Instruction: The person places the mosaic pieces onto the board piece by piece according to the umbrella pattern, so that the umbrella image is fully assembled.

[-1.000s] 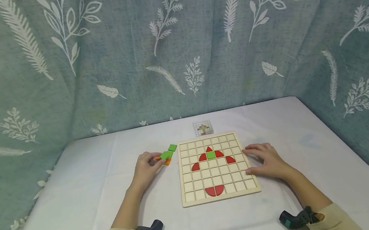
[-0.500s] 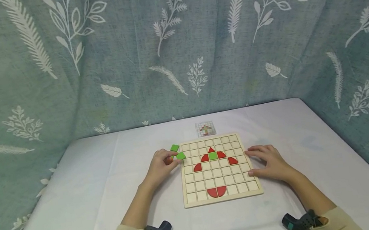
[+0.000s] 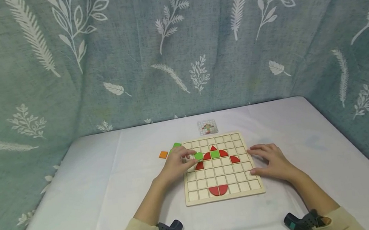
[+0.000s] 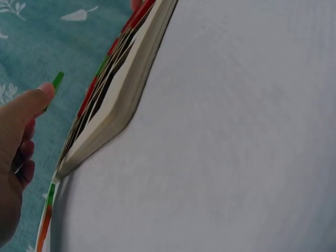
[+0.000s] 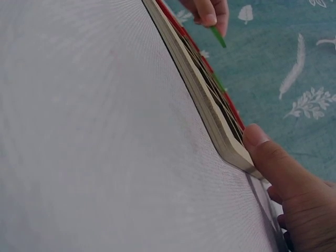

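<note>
Left hand [image 3: 176, 164] holds a green tile [image 3: 198, 156] over the board [image 3: 226, 199]

At far left an orange tile [image 3: 163, 154] lies on the white cloth [image 3: 112, 199]. Nearer the board is a loose tile [image 3: 176, 145], green, partly behind the left hand; a sliver of more green shows beside it, too hidden to tell its shape.

The left hand pinches the green tile between thumb and fingertips. Both wrist views show the tile tilted and raised, apart from the board, above its left part.

On the grid, red pieces sit in cells: a triangle [image 3: 213, 148] at the top, rounded ones below it and out to both sides, and a bottom pair [image 3: 219, 190] side by side. A set tile [image 3: 214, 154], also green, lies just below the triangle. Behind the board is a card [image 3: 208, 127] printed with a small grid and a coloured figure, its detail too fine to make out.

At right, the right hand [image 3: 273, 162] rests at the board's edge, thumb and fingers spread wide, thumb touching the rim; it seems to steady it.

The step looks like bringing the tile to a cell; the next move calls for levelling it, lining up its sides and lowering it. No brand or writing can be read.
</note>
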